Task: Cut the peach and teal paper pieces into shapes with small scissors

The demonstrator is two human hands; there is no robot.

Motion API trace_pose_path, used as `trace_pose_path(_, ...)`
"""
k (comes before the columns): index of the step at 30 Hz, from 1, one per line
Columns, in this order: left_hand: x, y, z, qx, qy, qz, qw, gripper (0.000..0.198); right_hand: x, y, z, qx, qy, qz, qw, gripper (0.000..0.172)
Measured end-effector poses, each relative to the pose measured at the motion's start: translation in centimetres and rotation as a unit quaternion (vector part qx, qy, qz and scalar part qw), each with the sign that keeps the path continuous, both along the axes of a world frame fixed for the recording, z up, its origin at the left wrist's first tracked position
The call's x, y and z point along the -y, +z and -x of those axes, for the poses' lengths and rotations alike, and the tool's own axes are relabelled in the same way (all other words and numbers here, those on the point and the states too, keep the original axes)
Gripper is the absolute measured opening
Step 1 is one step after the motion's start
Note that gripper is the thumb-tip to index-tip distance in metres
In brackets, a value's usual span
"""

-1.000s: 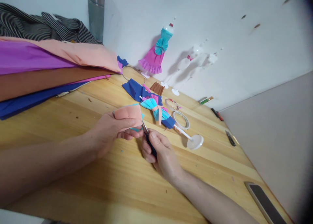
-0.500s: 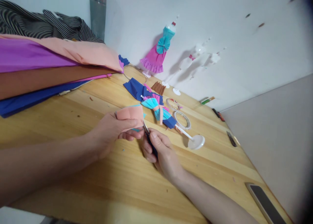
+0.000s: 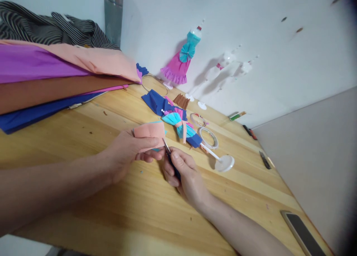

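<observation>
Head view: peach paper [image 3: 150, 130] was pinched over the table [image 3: 117, 211] by the left hand [image 3: 125, 149], scissors [image 3: 169, 153] were grasped at its right edge by the right hand [image 3: 185, 170], and most (apparently) was left uncut.

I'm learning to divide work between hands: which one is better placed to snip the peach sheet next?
The right hand, I'd judge: it holds the scissors, their tips at the near edge of the peach sheet. The left hand is occupied gripping that sheet.

Peach paper [image 3: 152, 130], lightly creased; dark-handled scissors [image 3: 169, 154], tips apparently at its right edge
</observation>
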State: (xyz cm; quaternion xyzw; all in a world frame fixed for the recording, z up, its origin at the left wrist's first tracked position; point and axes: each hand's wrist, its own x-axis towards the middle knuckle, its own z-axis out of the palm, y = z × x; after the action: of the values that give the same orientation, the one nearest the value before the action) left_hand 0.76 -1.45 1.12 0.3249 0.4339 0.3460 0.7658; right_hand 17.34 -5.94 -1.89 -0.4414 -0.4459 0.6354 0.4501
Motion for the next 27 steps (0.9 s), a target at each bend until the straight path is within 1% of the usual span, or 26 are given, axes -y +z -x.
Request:
trace_pose_path(9, -0.02, 0.15, -0.1, -0.001, -0.004, 0.008, 1.0, 0.02, -0.01, 0.07, -0.12, -0.013, 0.0, 0.016, 1.0, 0.038)
trace_pose_path(13, 0.03, 0.26, -0.02, -0.004, -0.006, -0.001, 1.0, 0.019, -0.02, 0.28, -0.06, -0.015, -0.003, 0.022, 1.0, 0.038)
trace_pose_path(17, 0.0, 0.02, -0.02, 0.003, -0.001, 0.004, 1.0, 0.02, -0.06, 0.4, -0.05, -0.018, 0.001, 0.029, 0.999, 0.039)
trace_pose_path(22, -0.11, -0.24, -0.09, 0.0, -0.002, -0.006, 1.0, 0.018, -0.08, 0.29, -0.12, -0.019, 0.002, 0.029, 0.999, 0.038)
trace_pose_path(27, -0.06, 0.01, -0.12, -0.004, -0.009, -0.003, 1.0, 0.019, -0.04, 0.18, -0.1, -0.014, 0.002, 0.018, 1.0, 0.037)
